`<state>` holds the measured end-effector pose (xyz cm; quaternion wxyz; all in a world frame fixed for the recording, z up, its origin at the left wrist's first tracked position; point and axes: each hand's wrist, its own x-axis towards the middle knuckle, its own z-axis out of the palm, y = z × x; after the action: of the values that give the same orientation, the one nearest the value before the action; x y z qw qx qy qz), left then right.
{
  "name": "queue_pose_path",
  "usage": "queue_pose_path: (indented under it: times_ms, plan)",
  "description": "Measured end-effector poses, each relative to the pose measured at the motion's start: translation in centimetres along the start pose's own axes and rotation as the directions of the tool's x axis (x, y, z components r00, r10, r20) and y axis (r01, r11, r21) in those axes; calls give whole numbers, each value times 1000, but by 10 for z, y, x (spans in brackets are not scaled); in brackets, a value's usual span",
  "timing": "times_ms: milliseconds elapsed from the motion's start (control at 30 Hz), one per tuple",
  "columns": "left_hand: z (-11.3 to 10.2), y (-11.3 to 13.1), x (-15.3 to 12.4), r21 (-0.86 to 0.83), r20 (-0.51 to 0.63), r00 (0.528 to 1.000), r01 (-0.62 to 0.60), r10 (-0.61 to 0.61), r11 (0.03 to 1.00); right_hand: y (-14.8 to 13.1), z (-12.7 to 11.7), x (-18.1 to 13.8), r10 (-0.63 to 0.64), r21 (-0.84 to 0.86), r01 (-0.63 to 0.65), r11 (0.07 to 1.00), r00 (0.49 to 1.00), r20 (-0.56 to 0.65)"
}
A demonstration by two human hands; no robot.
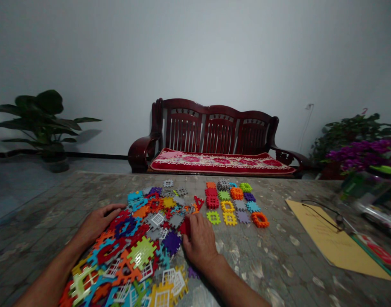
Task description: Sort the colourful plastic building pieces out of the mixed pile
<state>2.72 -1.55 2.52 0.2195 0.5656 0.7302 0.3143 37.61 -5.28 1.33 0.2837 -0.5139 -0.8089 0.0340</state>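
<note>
Right hand (200, 238) is at the near-right edge of the pile of plastic pieces (142, 251), thumb and fingers curled about a red piece (185, 227); the grip itself is partly hidden, so cannot tell whether they are clamped on it. The red piece lies to the left of the knuckles, at the fingertips; its long axis cannot be read. Left hand (102, 219) rests at the pile's opposite side, fingers loosely apart, nothing seen held. Right hand is clearly the nearer to the red piece.

Key relation: the right hand sits between the pile, on its left, and a four-by-four set of pieces beyond it and to its right. Nearest of these to the hand: a green window piece (214, 218); farthest right in the same row, an orange piece (260, 220). A red triangular piece (198, 203) lies just beyond the right fingers.

Surface: grey mottled table (272, 264). Well right of the right hand: yellow envelope (330, 238), glasses (339, 219) on it. Room: past both hands, dark wooden bench (219, 128) with red runner (221, 163), pale wall (195, 51); potted plant (45, 119) beyond the left hand, purple flowers (368, 155) far right.
</note>
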Motion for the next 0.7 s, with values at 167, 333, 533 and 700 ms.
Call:
queue_pose_path:
  times_ms: [167,333,533,700]
  plan:
    - [0,2,0,1,-12,1000,-19,19,1000,0,-2,-1,-29,93,31,995,999,-27]
    - [0,0,0,4,-6,1000,-24,24,1000,0,-2,0,-61,203,71,977,997,-57]
    - [1,-2,1,-3,-14,1000,-12,12,1000,3,2,2,-89,315,126,941,988,-130]
    - [0,1,0,13,-26,999,-28,29,1000,5,1,3,-92,395,157,905,979,-179]
